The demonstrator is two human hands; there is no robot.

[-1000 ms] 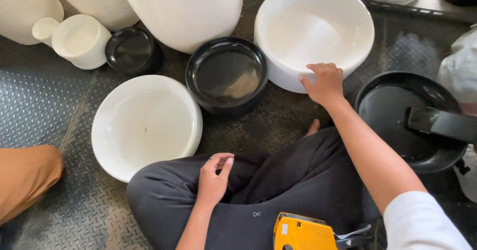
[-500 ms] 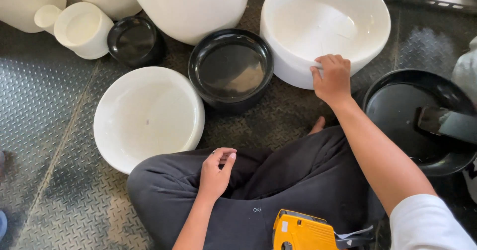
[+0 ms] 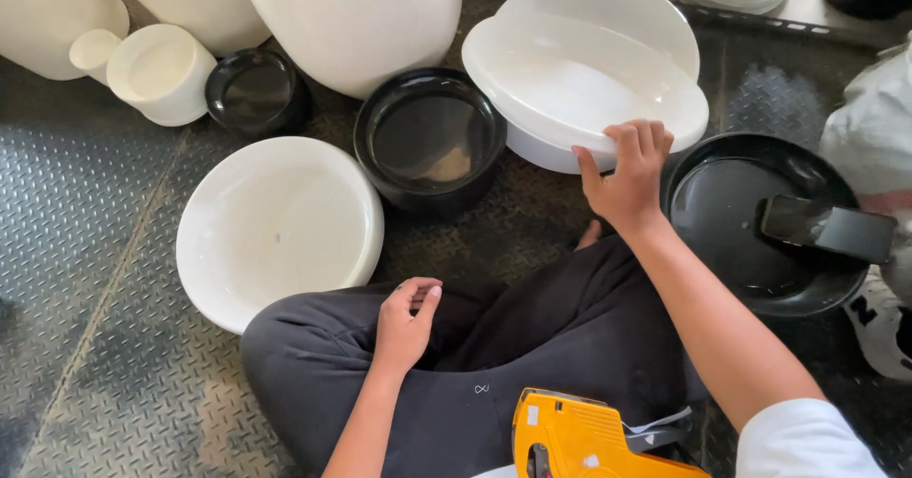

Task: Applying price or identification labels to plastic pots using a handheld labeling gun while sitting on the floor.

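Observation:
I sit cross-legged on a metal tread-plate floor. My right hand grips the near rim of a white bowl, tilting it up out of a second white bowl under it. My left hand rests loosely curled on my knee in dark trousers and holds nothing. A black bowl stands just left of the white stack. Another wide white bowl lies beside my left knee. A yellow label gun rests on my lap.
A large black bowl at right holds a dark phone. A small black bowl, a small white cup and big white tubs crowd the back. A shoe shows at the right edge.
My right hand has closed on the top white bowl's rim and lifted it, so it now sits tilted apart from the one beneath. The left hand stayed on my knee.

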